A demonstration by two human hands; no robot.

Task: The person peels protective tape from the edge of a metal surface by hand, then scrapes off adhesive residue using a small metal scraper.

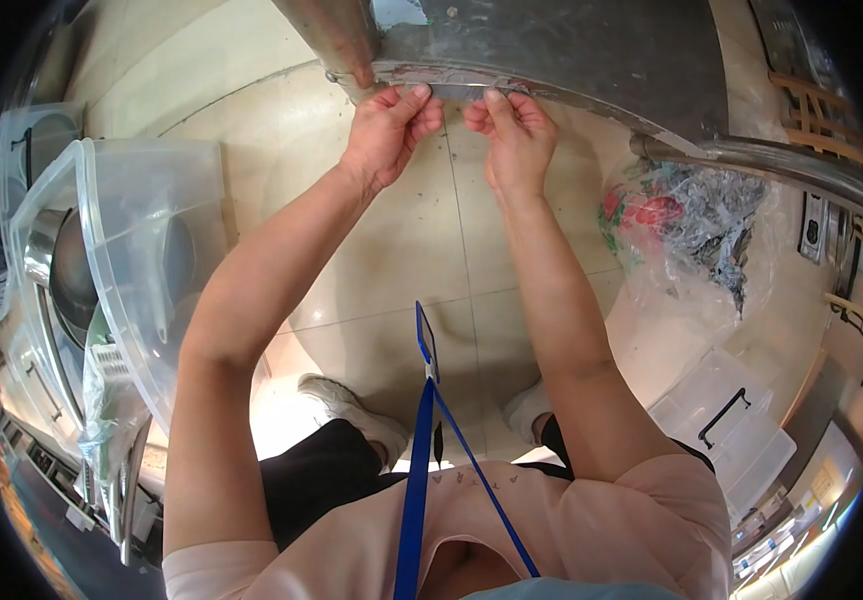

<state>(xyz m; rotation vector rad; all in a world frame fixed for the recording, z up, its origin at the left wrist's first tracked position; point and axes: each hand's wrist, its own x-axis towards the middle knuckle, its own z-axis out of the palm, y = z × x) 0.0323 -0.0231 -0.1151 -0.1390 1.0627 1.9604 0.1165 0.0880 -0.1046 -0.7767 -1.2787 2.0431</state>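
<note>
My left hand is closed in a pinch, thumb against the curled fingers, at the front edge of a dark metal shelf. My right hand pinches the same edge a short way to the right. Between the two thumbs runs a thin, shiny grey strip that lies along the edge; both hands grip it. Its exact material cannot be made out. Worn, reddish and whitish patches mark the edge just above my fingers. A metal leg stands left of my left hand.
Clear plastic bins with pans and utensils stand on the left. On the right, a transparent bag with crumpled grey and red material lies beside a metal tube. A lidded clear box is lower right. A blue lanyard hangs before me.
</note>
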